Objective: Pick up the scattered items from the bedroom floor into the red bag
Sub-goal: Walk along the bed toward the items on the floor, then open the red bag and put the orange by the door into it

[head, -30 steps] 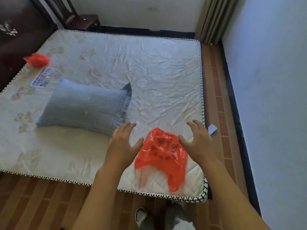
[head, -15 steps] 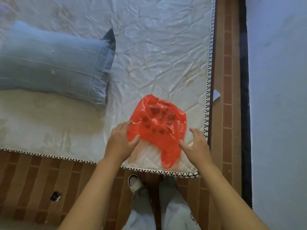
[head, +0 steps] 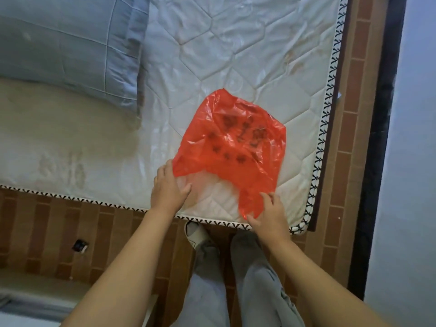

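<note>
Seen from your head camera, looking steeply down: you stand at the foot corner of a bare quilted mattress (head: 236,55), both forearms reaching forward over its patterned edge trim. The red bag (head: 232,147), a thin translucent plastic carrier with dark printed marks, lies crumpled and partly puffed up on the mattress near its right-hand corner, one handle loop trailing toward you. Your left hand (head: 168,187) rests at the bag's lower left edge, fingers extended and loosely spread, fingertips at or just under the plastic; whether they pinch it cannot be told from here. Your right hand (head: 269,217) meets the trailing handle loop, thumb and fingers curled close on its lower tip in what looks like a pinch. A grey-blue pillow (head: 68,46) lies on the mattress at upper left, well apart from the bag. Below the mattress edge runs a brown brick-patterned floor (head: 42,223), where a small dark object (head: 80,245) sits to your left; it is too small to identify. Your grey trouser legs (head: 250,279) and the toe of a pale shoe (head: 195,231) show between your arms, close against the mattress edge. A scrap of white paper (head: 339,95) peeks from the floor strip beside the mattress on the right, next to a dark baseboard and pale wall (head: 412,138).
</note>
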`<state>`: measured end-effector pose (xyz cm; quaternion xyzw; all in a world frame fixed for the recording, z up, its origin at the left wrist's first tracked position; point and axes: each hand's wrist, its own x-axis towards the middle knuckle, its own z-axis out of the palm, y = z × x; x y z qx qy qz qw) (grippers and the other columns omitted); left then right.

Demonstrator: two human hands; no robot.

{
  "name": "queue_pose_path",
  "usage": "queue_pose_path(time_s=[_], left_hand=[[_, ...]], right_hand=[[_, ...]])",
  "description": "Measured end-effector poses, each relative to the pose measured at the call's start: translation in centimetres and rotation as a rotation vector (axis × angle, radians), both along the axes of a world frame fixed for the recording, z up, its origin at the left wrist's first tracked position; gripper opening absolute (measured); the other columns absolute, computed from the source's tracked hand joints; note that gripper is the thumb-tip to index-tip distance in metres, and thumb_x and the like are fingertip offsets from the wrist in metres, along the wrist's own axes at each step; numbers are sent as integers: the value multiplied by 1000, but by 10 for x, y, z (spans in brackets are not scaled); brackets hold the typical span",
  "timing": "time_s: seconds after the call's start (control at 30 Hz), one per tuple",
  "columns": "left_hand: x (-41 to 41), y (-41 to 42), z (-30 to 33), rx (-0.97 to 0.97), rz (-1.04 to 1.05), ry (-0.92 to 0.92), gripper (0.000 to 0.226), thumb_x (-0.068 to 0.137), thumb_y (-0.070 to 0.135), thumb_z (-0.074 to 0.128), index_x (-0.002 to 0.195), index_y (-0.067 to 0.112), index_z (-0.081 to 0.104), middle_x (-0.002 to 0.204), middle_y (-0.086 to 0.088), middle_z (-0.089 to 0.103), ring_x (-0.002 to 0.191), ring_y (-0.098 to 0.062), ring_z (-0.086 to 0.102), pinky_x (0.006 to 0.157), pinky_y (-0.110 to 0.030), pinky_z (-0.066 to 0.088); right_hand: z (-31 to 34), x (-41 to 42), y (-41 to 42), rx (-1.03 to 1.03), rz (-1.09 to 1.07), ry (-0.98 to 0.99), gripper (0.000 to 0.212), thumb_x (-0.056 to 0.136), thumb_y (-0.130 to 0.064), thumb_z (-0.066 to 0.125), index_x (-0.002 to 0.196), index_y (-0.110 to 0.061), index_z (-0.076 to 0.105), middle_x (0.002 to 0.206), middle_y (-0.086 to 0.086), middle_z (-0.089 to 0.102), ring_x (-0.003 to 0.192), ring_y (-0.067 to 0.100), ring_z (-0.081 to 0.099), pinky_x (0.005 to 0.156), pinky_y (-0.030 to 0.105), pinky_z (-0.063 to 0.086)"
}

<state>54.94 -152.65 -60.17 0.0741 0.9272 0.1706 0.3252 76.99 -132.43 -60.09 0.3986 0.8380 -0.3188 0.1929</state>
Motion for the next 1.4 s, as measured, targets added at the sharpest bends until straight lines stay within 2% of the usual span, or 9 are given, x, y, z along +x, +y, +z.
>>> queue_pose_path(time_s=[0.2, 0.3, 0.43, 0.57, 0.73, 0.93, 1.03, 1.17, 1.4], left_hand=[[-5, 7, -32, 26, 14, -5, 83, 87, 42, 75, 155, 23, 33, 148, -6, 45, 133, -31, 46, 105, -50, 48], [-6, 12, -43, -37, -99, -8, 67, 91, 40, 71, 150, 19, 46, 145, -5, 49, 130, -32, 47, 103, -48, 48], [-9, 10, -51, -110, -171, -23, 39, 92, 31, 69, 129, 17, 66, 132, -7, 57, 121, -32, 48, 96, -47, 49], [-13, 5, -37, -118, -196, 34, 15, 85, 17, 64, 97, 13, 71, 112, -8, 61, 107, -34, 51, 88, -48, 50], [-15, 8, 9, -28, -183, 118, 17, 85, 19, 62, 100, 15, 70, 103, -5, 63, 102, -31, 53, 84, -47, 50], [-31, 15, 93, 173, -42, 261, 14, 85, 19, 63, 97, 19, 71, 87, 1, 68, 82, -24, 59, 71, -38, 50], [-41, 15, 149, 265, 92, 328, 6, 88, 20, 67, 91, 18, 71, 82, 1, 70, 73, -21, 59, 63, -32, 40], [-55, 6, 234, 391, 225, 418, 7, 90, 27, 70, 89, 21, 72, 79, 2, 72, 75, -23, 66, 66, -38, 51], [-80, -10, 453, 734, 288, 749, 12, 93, 31, 72, 92, 19, 74, 78, 11, 69, 71, -1, 63, 70, -26, 53]], right_hand=[[-29, 3, -2, -87, -427, -128, 98, 69, -44, 88, 147, -14, 36, 142, 7, 48, 130, 27, 50, 105, 46, 49], [-38, 3, -5, -214, -579, -156, 59, 69, -40, 89, 116, -17, 62, 107, 6, 71, 99, 26, 68, 87, 44, 57], [-41, -1, -5, -216, -581, -190, 23, 74, -29, 82, 78, -11, 68, 74, 5, 71, 78, 29, 69, 73, 42, 54], [-24, -9, 0, -145, -547, -201, 17, 78, -19, 73, 72, -5, 67, 67, 10, 68, 73, 31, 66, 66, 40, 51], [24, -38, 12, -96, -531, -33, 5, 79, -19, 70, 79, -21, 65, 74, -5, 68, 72, 16, 64, 66, 36, 53], [105, -82, 30, -65, -544, 219, 0, 88, -17, 67, 88, -17, 66, 79, -6, 67, 74, 12, 63, 64, 30, 51], [149, -104, 35, -82, -573, 352, 4, 87, -17, 68, 84, -17, 67, 77, -1, 68, 75, 21, 66, 65, 39, 52], [224, -139, 31, -166, -561, 532, 6, 87, -19, 69, 82, -15, 67, 72, 5, 73, 69, 24, 73, 71, 51, 59], [449, -215, -19, -149, -232, 1092, 8, 98, -17, 67, 94, -10, 66, 70, 2, 70, 55, 20, 64, 54, 28, 50]])
